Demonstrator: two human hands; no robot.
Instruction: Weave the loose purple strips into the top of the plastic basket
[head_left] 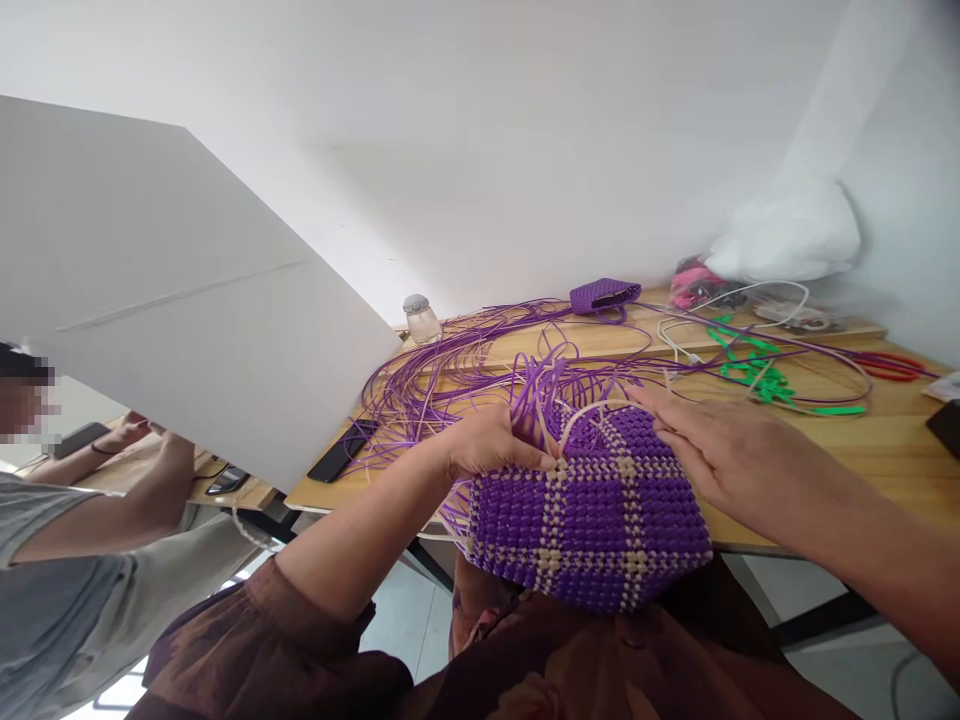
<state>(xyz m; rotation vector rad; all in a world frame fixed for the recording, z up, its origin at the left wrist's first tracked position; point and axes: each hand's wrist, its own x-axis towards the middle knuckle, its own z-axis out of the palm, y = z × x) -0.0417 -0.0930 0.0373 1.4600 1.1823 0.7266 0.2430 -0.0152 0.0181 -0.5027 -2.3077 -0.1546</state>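
Note:
A woven bag [592, 510] of purple plastic strands with cream check lines rests at the table's front edge, against my lap. My left hand [495, 445] grips its upper rim, thumb pressed on the front near a cream crossing and fingers behind among the loose strands. My right hand [712, 435] reaches in from the right with fingers stretched out beside the bag's upper right side. A cream strand [589, 410] arcs over the bag's opening toward the right fingertips; whether they touch it is unclear. Loose purple strands [536, 390] stand up from the rim.
Long purple strands [420, 385] spread over the wooden table [892, 450]. A smaller purple woven piece [600, 296], a jar [421, 320], a black phone [341, 452], green strips [757, 370], red-handled scissors [892, 367] and a white cable [679, 345] lie about. A co-worker [82, 560] sits left, beyond a white partition [187, 300].

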